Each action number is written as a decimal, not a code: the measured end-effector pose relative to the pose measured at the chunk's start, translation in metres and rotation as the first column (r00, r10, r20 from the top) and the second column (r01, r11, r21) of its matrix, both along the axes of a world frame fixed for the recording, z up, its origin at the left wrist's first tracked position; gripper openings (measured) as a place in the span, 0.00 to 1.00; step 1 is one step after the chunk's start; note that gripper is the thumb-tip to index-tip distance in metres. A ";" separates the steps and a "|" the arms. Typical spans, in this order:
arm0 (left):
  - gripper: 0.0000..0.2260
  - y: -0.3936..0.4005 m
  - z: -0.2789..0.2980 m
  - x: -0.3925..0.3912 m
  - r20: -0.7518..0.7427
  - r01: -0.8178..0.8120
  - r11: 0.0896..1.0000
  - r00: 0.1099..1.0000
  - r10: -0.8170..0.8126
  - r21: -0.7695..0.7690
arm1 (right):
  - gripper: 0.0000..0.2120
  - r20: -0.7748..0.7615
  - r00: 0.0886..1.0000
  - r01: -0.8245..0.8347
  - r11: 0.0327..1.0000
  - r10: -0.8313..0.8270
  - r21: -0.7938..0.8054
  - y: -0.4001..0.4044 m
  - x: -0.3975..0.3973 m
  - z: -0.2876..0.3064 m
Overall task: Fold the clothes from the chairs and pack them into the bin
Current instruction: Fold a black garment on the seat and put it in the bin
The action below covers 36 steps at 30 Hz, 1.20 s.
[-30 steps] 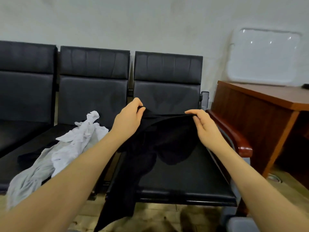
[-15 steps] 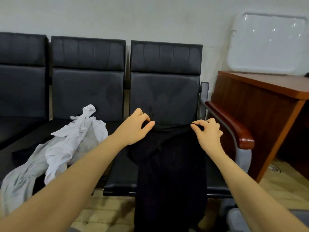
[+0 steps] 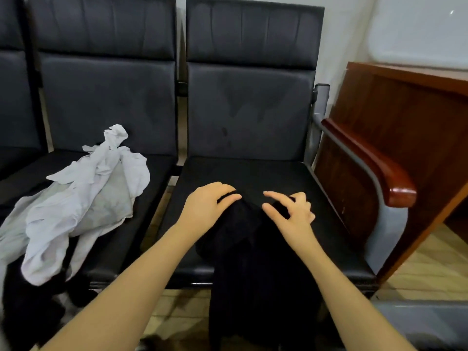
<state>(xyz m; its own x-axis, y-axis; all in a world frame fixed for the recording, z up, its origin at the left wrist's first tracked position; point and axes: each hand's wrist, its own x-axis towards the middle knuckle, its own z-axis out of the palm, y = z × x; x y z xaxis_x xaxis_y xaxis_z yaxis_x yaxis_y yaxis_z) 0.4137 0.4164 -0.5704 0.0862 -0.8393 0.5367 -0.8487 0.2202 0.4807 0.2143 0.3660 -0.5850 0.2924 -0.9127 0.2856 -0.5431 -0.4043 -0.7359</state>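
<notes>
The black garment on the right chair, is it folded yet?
Not folded: the black garment lies bunched on the seat, its lower part hanging over the front edge.
</notes>
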 end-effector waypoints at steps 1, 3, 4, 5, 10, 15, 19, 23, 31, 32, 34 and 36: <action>0.18 -0.002 -0.003 -0.004 0.049 -0.006 0.999 0.999 0.008 -0.037 | 0.11 0.024 0.998 -0.059 0.997 0.057 0.057 0.003 0.006 -0.002; 0.20 -0.007 -0.008 -0.009 0.096 -0.015 0.995 0.995 0.025 -0.102 | 0.08 0.086 0.989 -0.135 0.978 0.122 0.157 0.001 0.015 -0.006; 0.19 -0.008 -0.012 -0.009 0.071 -0.026 0.993 0.997 0.034 -0.117 | 0.06 0.120 0.985 -0.143 0.976 0.125 0.162 -0.002 0.019 -0.008; 0.18 -0.009 -0.015 -0.009 0.022 -0.039 0.993 0.999 0.042 -0.110 | 0.05 0.161 0.980 -0.138 0.979 0.113 0.151 -0.006 0.020 -0.010; 0.08 -0.008 -0.022 -0.016 -0.429 -0.011 0.999 0.903 0.031 0.049 | 0.04 0.264 0.962 -0.109 0.983 0.068 0.146 -0.020 0.013 -0.018; 0.11 0.010 -0.045 -0.020 -0.432 -0.039 0.976 0.892 0.131 0.214 | 0.06 0.072 0.992 0.096 0.985 -0.108 0.143 -0.032 -0.007 -0.035; 0.11 0.028 -0.061 -0.021 -0.224 -0.075 0.993 0.970 0.095 0.096 | 0.09 -0.061 0.971 0.235 0.967 -0.230 0.099 -0.032 -0.012 -0.050; 0.08 0.035 -0.072 -0.030 0.062 0.042 0.995 0.997 -0.047 0.087 | 0.10 -0.175 0.946 0.282 0.959 -0.272 0.034 -0.033 -0.011 -0.063; 0.22 0.038 -0.098 -0.044 0.304 0.054 0.990 0.948 -0.091 0.131 | 0.11 -0.214 0.925 0.315 0.949 -0.313 -0.026 -0.032 -0.010 -0.073; 0.20 0.038 -0.099 -0.043 0.274 0.048 0.990 0.958 -0.083 0.133 | 0.11 -0.214 0.926 0.313 0.949 -0.312 -0.029 -0.032 -0.010 -0.073; 0.12 0.037 -0.101 -0.041 0.217 0.063 0.990 0.972 -0.089 0.122 | 0.10 -0.208 0.929 0.307 0.951 -0.306 -0.027 -0.031 -0.010 -0.072; 0.08 0.036 -0.104 -0.043 0.221 0.087 0.991 0.969 -0.108 0.102 | 0.10 -0.196 0.932 0.307 0.951 -0.305 -0.024 -0.030 -0.013 -0.071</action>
<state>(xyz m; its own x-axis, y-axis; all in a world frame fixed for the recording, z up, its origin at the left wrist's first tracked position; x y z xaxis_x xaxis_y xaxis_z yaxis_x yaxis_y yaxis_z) 0.3703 0.4526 -0.6742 -0.1129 -0.8837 0.4542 -0.9140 0.2716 0.3013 0.2018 0.3362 -0.6559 0.0480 -0.9684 0.2447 -0.7731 -0.1911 -0.6048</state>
